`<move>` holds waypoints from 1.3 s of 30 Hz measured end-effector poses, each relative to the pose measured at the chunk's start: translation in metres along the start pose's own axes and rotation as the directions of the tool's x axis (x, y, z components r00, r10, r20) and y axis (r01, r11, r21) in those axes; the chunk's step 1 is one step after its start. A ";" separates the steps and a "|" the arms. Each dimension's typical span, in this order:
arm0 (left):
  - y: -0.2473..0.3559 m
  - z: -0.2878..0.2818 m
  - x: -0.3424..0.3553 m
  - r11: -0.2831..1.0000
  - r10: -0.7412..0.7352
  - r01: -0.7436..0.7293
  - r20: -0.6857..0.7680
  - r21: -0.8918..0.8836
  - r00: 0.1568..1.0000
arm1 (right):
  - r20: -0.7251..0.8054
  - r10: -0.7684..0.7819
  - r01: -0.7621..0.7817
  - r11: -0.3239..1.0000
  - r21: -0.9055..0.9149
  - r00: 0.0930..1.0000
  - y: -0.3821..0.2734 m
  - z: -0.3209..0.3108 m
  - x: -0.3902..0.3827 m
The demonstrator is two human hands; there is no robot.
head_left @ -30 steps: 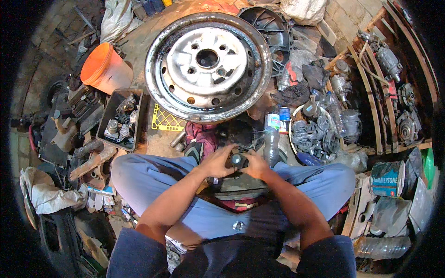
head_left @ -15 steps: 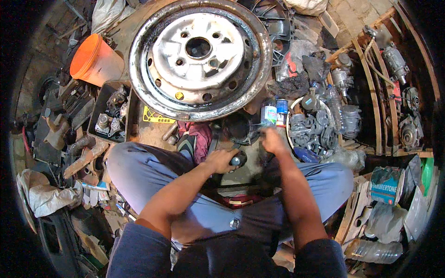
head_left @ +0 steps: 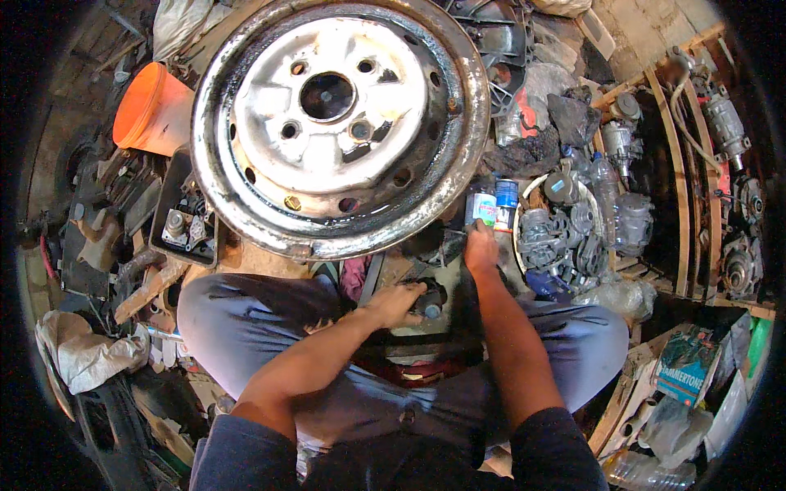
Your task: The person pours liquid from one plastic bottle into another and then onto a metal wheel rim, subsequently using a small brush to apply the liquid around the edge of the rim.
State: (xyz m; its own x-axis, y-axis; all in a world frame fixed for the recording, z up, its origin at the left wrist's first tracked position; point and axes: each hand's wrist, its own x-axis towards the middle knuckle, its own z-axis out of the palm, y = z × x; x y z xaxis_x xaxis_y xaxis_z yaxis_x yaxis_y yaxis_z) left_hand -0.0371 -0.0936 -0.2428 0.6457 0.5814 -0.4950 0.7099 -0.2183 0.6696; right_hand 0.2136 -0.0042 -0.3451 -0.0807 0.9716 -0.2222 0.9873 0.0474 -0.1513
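My left hand (head_left: 397,304) is closed around a dark, round-ended part (head_left: 431,304) low between my knees. My right hand (head_left: 481,247) is closed just below a white and green can (head_left: 481,209); its fingertips are near the can's lower edge, and what it holds, if anything, is hard to make out. A blue can (head_left: 507,195) stands beside the first. Above both hands a large steel wheel rim (head_left: 270,155) fills the upper middle, its lower edge hiding part of the dark parts near my hands. A maroon cloth (head_left: 354,277) lies left of my left hand.
A round tub (head_left: 519,239) of metal parts sits at the right, with a plastic bottle (head_left: 607,192) beside it. An orange-rimmed bucket (head_left: 164,110) and a black bin (head_left: 168,214) of parts are at the left. Wooden slats (head_left: 667,147) and more machine parts line the far right.
The view has shifted, so the wheel rim looks larger and lower. A thin tool seen pointing left from my right hand no longer shows clearly; that hand's fingers now point toward the cans.
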 end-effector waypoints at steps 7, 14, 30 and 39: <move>0.001 0.009 0.016 0.999 -0.014 0.007 -0.144 -0.053 0.989 | 0.014 0.005 -0.006 0.999 0.041 1.000 0.000 -0.003 -0.007; 0.002 0.013 0.016 0.998 -0.067 0.068 -0.089 0.010 0.994 | -0.054 0.221 -0.172 0.871 0.461 0.974 0.029 0.012 -0.012; 0.007 0.039 0.059 0.998 -0.043 0.049 -0.157 0.038 0.987 | 0.093 0.680 -0.149 0.024 0.989 0.727 0.049 -0.007 -0.012; 0.085 -0.057 0.052 0.897 -0.145 -0.245 -0.770 -0.367 0.622 | -0.278 0.653 0.302 0.078 0.950 0.704 0.028 -0.132 -0.006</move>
State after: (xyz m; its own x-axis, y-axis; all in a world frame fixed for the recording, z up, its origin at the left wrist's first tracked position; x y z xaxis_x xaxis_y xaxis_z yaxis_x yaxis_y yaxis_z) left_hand 0.0404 -0.0372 -0.1801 0.0821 0.9964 0.0212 0.3752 -0.0506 0.9256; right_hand 0.2600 0.0214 -0.2208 0.6263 0.7795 0.0122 -0.0771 0.0775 -0.9940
